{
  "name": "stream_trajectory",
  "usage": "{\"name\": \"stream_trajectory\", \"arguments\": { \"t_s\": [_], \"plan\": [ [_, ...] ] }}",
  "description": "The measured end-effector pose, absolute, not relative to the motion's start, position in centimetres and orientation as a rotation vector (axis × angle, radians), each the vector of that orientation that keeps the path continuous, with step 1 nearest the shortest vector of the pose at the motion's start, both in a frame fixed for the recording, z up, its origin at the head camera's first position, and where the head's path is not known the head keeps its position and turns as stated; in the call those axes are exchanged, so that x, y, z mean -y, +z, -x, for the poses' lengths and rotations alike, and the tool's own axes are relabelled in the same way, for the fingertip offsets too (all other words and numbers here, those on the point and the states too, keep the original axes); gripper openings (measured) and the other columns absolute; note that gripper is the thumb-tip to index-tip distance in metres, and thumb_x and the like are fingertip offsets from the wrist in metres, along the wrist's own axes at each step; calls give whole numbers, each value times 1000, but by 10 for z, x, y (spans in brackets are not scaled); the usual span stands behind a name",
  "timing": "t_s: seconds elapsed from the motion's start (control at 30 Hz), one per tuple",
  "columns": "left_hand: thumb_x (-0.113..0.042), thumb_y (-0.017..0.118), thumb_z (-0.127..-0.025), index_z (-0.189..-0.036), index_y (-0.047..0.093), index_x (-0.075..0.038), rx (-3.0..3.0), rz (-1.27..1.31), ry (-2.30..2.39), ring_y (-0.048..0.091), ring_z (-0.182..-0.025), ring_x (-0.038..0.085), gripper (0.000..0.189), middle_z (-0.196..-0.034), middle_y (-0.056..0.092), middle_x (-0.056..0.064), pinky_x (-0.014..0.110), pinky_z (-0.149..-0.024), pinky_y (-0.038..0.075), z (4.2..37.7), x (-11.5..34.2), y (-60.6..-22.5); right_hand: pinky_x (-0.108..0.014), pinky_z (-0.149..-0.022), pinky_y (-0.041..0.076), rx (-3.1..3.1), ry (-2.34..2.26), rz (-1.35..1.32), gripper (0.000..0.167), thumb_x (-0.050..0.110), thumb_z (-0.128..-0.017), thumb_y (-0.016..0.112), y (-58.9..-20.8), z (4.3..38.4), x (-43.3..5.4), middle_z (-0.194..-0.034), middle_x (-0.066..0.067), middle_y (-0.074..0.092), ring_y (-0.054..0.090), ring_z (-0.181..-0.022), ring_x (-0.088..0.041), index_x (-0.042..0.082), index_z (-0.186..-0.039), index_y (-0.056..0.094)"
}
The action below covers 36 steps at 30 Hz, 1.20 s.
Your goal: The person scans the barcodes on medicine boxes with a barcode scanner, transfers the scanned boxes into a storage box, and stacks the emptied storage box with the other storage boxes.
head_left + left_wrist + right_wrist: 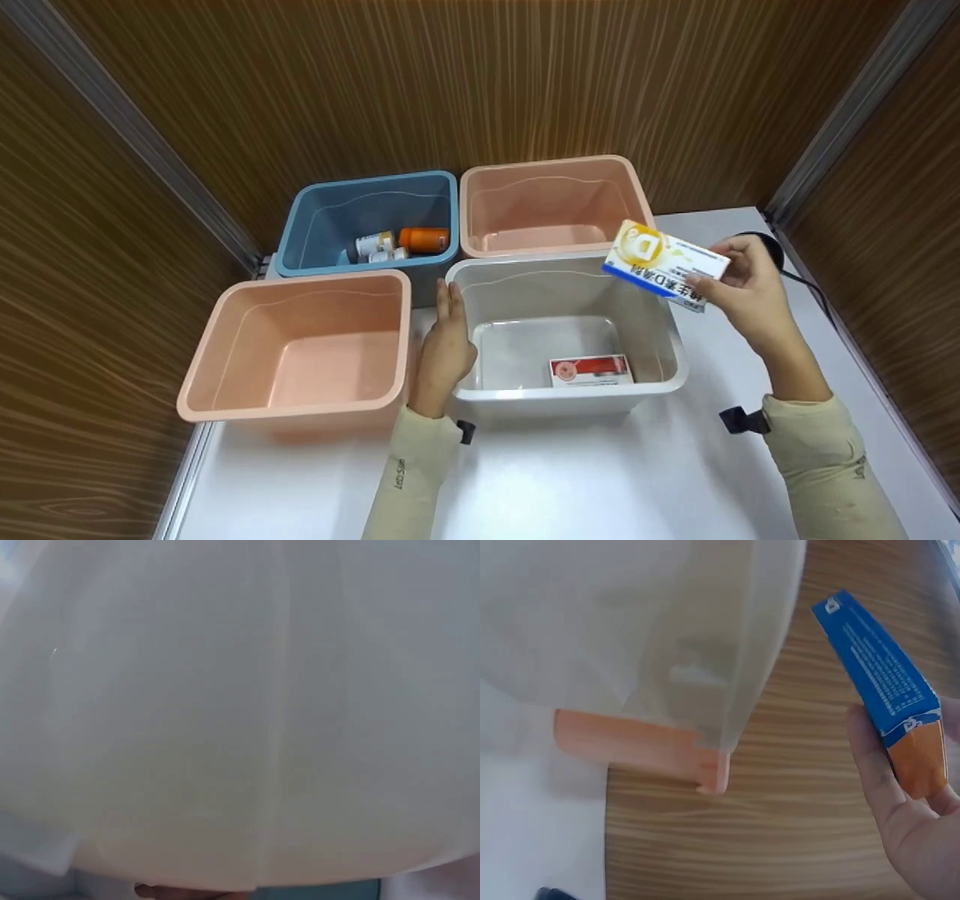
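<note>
Over the right rim of the white bin [540, 407], the person's right hand [754, 300] pinches the vitamin box [652, 262] by one end, holding it tilted. Its thumb shows across the printed front, while the tips of the other fingers are mostly hidden behind the box. The right wrist view shows the box's blue side, its print too small to read, and an orange end; that picture's right edge cuts off part of the hand.

Along the left side of the white bin, beside the near peach bin [330, 322], lies the left hand [446, 352], its visible fingers straight. Whether the palm presses the wall cannot be told: the left wrist view is nearly filled by a pale, blurred surface.

Inside the white bin, near its front right corner, is the red box [589, 367], its lower part covered by the front rim. The blue bin [315, 232] holds an orange bottle [424, 240] and white bottles [371, 244], one partly hidden by the rim. Behind the white bin stands the rear peach bin [551, 199]. Past the right hand, a black object [770, 244] is half hidden, with a cable [814, 289] on the worktop [540, 480]. Both sleeves [412, 472] are cut off below.
</note>
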<state>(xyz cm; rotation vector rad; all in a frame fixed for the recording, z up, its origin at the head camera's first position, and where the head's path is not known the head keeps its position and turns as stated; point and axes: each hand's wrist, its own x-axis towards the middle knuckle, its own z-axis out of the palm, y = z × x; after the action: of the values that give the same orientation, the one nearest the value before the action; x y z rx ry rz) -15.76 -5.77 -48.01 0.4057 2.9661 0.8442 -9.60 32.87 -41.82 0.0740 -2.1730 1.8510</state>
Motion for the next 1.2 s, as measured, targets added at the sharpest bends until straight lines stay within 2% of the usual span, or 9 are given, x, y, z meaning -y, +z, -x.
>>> {"name": "stream_trajectory", "arguments": {
  "t_s": [0.17, 0.33, 0.63, 0.83, 1.2],
  "plan": [
    [14, 59, -86, -159, 17, 3, -2961, -392, 811, 50, -58, 16, 85, -166, 4, 23, 23, -51, 45, 158, 57, -479, -26, -68, 59, 1922, 2049, 30, 36, -7, -90, 70, -430, 87, -348, -108, -16, 59, 69, -85, -17, 3, -117, 47],
    [14, 61, -86, -159, 17, 2, -2967, -394, 788, 51, -59, 16, 86, -166, 4, 22, 22, -52, 46, 158, 56, -479, -27, -67, 59, 1829, 2154, 185, 35, -5, -91, 69, -443, 77, -369, -102, -11, 63, 71, -81, -15, 6, -114, 45],
    [14, 59, -86, -159, 18, 4, -2974, -403, 824, 53, -63, 19, 84, -166, 5, 23, 25, -52, 46, 157, 58, -480, -25, -65, 58, 1831, 2234, 328, 33, 2, -95, 67, -468, 64, -398, -94, -4, 71, 72, -78, -13, 12, -117, 45],
    [14, 59, -87, -160, 16, 2, -2949, -379, 827, 53, -63, 19, 85, -167, 2, 21, 24, -53, 46, 158, 58, -480, -24, -59, 57, 1826, 2282, 375, 27, 0, -96, 65, -485, 60, -411, -88, -3, 69, 70, -74, -12, 12, -115, 50],
    [12, 61, -88, -161, 14, -1, -2929, -355, 813, 58, -73, 20, 87, -167, 0, 19, 22, -54, 48, 159, 58, -479, -25, -59, 56, 1917, 2322, 561, 23, 3, -96, 65, -520, 50, -437, -88, 2, 67, 68, -73, -11, 18, -112, 58]
  ]
}}
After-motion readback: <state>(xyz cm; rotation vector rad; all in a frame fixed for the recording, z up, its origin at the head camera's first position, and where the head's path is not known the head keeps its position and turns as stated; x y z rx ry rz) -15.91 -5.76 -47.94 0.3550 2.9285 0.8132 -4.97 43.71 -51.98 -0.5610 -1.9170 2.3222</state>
